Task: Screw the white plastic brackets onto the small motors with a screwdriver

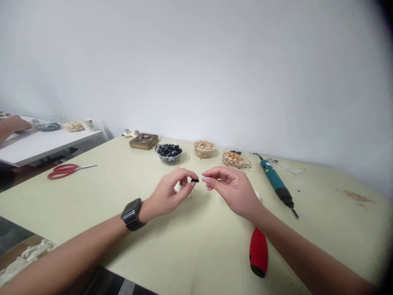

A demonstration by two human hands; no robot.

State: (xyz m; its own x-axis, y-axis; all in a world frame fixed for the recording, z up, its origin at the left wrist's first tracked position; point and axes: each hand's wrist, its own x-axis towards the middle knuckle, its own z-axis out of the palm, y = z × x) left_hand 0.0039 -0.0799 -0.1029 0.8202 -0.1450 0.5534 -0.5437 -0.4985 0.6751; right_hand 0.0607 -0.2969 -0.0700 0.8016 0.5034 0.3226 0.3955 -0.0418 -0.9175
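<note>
Between the thumb and index finger of my left hand (172, 189) is a small black piece (194, 180). Its exact kind is too small to make out. My right hand (231, 188) pinches a tiny pale or shiny bit (204, 178) close to the black piece, with a narrow gap between the two. Behind my left fingers, a white and red object (181, 183) is mostly hidden. Under my right forearm lies a tool with a red handle (258, 252); the forearm and hand cover its far end.
Along the back stand bowls of black pieces (169, 154), pale pieces (204, 149) and orange-brown pieces (233, 159), beside a wooden block (144, 141). Red scissors (64, 171) lie left, a teal electric screwdriver (278, 182) right. Another person's hand (14, 124) is at a white table (39, 145).
</note>
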